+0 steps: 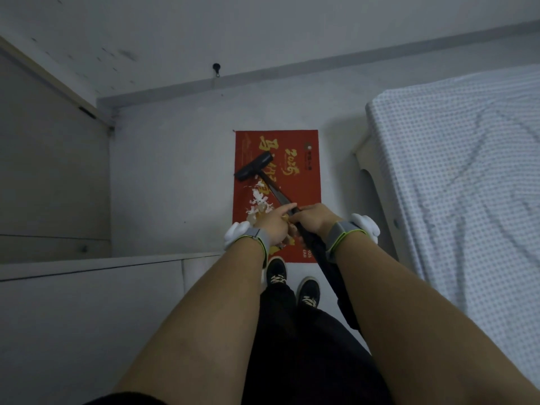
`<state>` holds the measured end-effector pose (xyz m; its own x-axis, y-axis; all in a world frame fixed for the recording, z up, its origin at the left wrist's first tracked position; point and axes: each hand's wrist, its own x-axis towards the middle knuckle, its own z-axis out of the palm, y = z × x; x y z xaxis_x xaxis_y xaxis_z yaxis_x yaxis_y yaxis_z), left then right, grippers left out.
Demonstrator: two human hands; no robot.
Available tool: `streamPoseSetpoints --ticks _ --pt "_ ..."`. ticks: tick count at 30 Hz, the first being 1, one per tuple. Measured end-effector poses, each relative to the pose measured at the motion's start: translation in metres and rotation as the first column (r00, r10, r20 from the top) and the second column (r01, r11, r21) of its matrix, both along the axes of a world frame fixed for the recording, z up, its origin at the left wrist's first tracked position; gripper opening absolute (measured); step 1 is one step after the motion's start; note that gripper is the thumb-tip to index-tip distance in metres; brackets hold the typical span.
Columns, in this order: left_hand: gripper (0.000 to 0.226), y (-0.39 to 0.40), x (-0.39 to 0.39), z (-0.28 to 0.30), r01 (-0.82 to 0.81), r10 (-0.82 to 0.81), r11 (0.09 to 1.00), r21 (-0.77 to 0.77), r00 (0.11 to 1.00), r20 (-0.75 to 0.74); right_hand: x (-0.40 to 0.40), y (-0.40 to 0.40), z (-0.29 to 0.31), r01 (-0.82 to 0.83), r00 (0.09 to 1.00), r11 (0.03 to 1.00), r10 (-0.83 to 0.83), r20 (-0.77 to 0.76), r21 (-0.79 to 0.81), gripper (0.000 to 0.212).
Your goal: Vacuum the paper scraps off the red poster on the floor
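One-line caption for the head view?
Both hands hold a vacuum wand, its floor head beside paper scraps on the red poster.
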<state>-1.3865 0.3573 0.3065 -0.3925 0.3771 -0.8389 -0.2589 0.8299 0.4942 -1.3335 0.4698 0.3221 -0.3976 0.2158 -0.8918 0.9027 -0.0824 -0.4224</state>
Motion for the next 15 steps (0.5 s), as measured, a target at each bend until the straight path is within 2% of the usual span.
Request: streamPoseSetpoints --ticks 6,9,11,14,15 --pt "0.071 0.002 -0.014 0.0 -0.041 0.041 0.999 0.007 0.996 0.073 -0.011 0.001 0.006 -0.109 0.993 0.989 0.105 0.044 0.099 0.032" --pt "0.068 0.004 -0.018 0.003 0.037 -0.037 0.999 0.0 0.998 0.058 -0.014 0.001 0.011 -0.189 0.98 0.973 0.177 0.091 0.136 0.032" --pt "0.069 0.003 -0.019 0.003 0.099 -0.099 0.995 0.003 0.994 0.053 -0.015 -0.002 0.016 -0.328 0.943 0.927 0.31 0.121 0.182 0.033" --pt "0.068 0.0 -0.012 0.007 0.223 -0.223 0.975 0.018 0.974 0.048 -0.014 -0.011 0.022 -0.428 0.903 0.872 0.404 0.143 0.238 0.037" --pt "0.068 0.0 -0.009 0.004 0.236 -0.238 0.971 0.038 0.969 0.06 -0.013 -0.013 0.024 -0.533 0.846 0.81 0.499 0.189 0.244 0.041"
